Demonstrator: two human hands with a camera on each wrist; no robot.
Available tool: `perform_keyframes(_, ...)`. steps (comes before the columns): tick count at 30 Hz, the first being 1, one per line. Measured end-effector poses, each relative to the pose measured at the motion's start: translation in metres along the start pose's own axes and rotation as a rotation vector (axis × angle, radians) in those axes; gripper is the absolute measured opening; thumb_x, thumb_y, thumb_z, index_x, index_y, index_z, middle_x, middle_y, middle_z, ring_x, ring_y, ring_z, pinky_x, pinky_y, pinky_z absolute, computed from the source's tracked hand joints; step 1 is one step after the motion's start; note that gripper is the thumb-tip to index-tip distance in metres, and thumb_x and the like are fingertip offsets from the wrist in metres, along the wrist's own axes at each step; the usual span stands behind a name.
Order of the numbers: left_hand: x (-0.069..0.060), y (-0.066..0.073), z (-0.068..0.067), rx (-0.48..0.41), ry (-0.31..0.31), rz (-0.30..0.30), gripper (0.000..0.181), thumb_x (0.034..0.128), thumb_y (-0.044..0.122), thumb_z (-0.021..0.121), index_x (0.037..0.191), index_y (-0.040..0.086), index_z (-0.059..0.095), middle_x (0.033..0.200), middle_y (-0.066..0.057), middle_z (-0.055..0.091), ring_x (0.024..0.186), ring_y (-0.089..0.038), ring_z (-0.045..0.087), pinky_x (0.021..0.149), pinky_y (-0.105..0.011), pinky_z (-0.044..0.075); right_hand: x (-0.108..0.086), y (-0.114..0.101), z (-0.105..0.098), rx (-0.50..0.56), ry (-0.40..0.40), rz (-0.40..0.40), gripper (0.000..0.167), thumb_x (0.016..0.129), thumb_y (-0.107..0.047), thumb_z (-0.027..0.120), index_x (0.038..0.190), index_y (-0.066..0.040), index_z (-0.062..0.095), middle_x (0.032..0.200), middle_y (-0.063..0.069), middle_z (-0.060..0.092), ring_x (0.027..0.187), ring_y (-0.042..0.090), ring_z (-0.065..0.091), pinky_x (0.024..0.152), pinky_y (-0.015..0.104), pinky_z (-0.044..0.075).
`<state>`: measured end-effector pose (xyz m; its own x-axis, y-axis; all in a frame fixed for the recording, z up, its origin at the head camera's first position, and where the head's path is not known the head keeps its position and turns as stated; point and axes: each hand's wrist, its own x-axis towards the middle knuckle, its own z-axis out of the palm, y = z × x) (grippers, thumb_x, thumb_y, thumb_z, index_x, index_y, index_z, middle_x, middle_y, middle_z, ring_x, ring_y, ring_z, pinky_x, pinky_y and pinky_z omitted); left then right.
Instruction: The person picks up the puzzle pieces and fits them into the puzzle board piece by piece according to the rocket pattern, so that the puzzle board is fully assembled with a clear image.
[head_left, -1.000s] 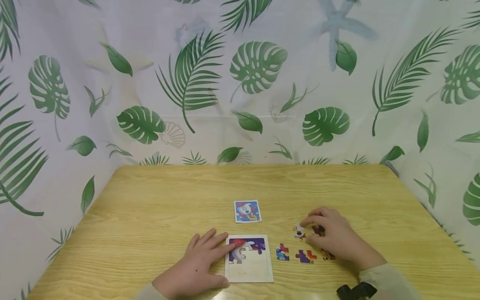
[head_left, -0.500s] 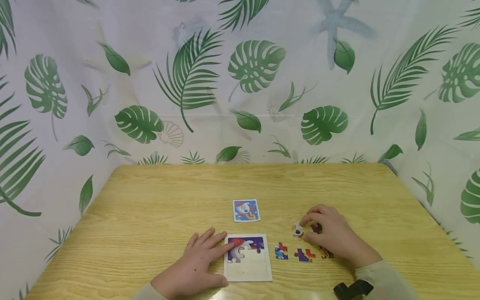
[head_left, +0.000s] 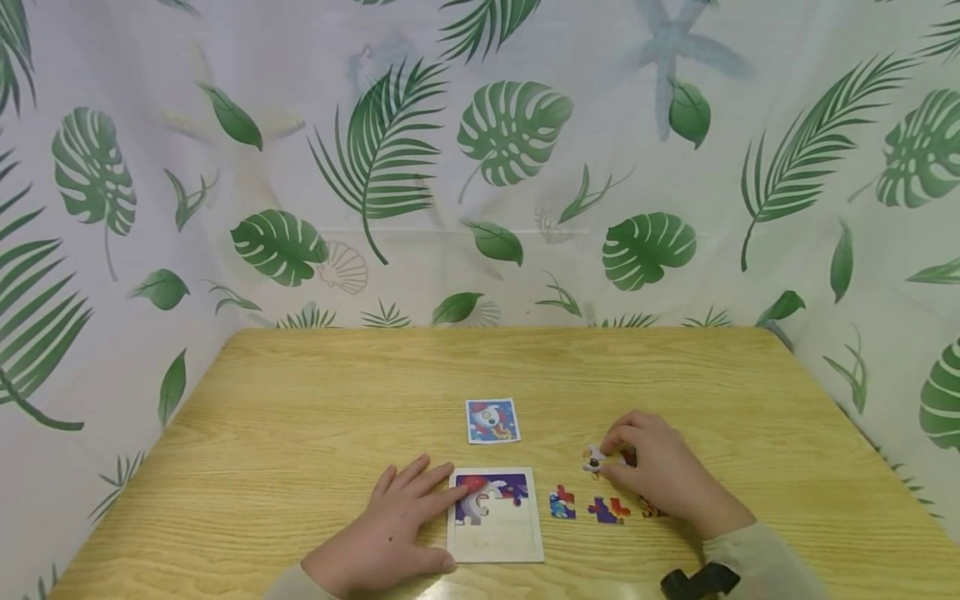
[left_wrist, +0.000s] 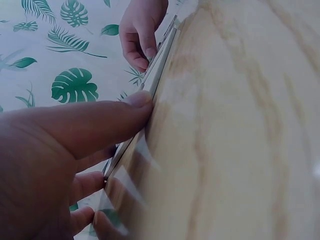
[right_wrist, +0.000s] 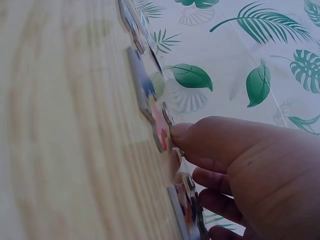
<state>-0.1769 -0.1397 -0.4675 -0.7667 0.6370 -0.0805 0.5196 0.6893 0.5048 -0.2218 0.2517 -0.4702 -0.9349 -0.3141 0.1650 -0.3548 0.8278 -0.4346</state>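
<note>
My left hand (head_left: 393,529) lies with fingers spread over the left side of a white square puzzle tray (head_left: 537,521). Its index fingertip touches joined pieces (head_left: 474,502) along the tray's top and left; the thumb rests by the lower left edge. With thumb and index finger, my right hand (head_left: 660,467) pinches a white jigsaw piece (head_left: 593,460) with a black spot, low over the table. In the right wrist view the thumb of that hand (right_wrist: 265,170) meets a thin piece's edge. Another dark piece (head_left: 631,456) is mostly hidden behind the right fingers.
A small picture card (head_left: 492,421) of a white cartoon figure lies beyond the tray. Loose pieces sit right of it: a blue-red one (head_left: 562,502), a purple-orange one (head_left: 608,510) and a dark one (head_left: 651,507) partly under the right hand. A leaf-patterned curtain (head_left: 420,192) surrounds the wooden table (head_left: 337,375).
The right fingers have shifted slightly, and the white jigsaw piece between them has turned a little. The left hand and the tray keep their places.
</note>
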Motion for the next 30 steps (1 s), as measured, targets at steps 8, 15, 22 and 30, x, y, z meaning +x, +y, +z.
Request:
perform_keyframes(8,0.000,-0.001,-0.001,-0.005,-0.008,0.008,0.081,0.0882,0.057,0.069,0.158,0.029,0.039,0.166,0.000,0.024,0.154,-0.035,0.006,0.115,-0.068,0.000,0.000,-0.002,-0.001,0.013,0.008,-0.025,0.010,0.089,-0.018,0.076,0.086,-0.026,0.070,0.101,-0.011,0.060,0.089,0.015,0.050,0.075,0.037,0.045)
perform_keyframes(15,0.000,-0.002,0.001,0.008,-0.002,0.004,0.081,0.0876,0.058,0.069,0.157,0.029,0.040,0.166,0.001,0.025,0.154,-0.035,0.007,0.115,-0.068,0.002,-0.002,-0.013,-0.007,0.003,-0.060,-0.008,0.015,0.084,-0.029,0.079,0.088,-0.021,0.066,0.096,-0.008,0.055,0.084,0.015,0.046,0.073,0.034,0.043)
perform_keyframes(22,0.000,-0.001,0.001,0.015,0.000,0.001,0.080,0.0879,0.058,0.069,0.157,0.029,0.041,0.166,0.001,0.026,0.154,-0.035,0.008,0.115,-0.068,0.002,-0.002,-0.021,-0.011,-0.072,-0.100,-0.003,0.028,0.081,-0.040,0.083,0.085,-0.021,0.063,0.096,-0.006,0.051,0.083,0.016,0.043,0.073,0.037,0.042)
perform_keyframes(30,0.000,0.000,-0.001,0.006,-0.012,-0.009,0.081,0.0882,0.058,0.069,0.158,0.028,0.039,0.166,0.001,0.024,0.154,-0.034,0.006,0.115,-0.068,0.001,0.000,-0.015,-0.009,-0.093,-0.103,-0.009,0.015,0.087,-0.031,0.079,0.093,-0.021,0.069,0.099,-0.008,0.056,0.083,0.013,0.046,0.073,0.037,0.045)
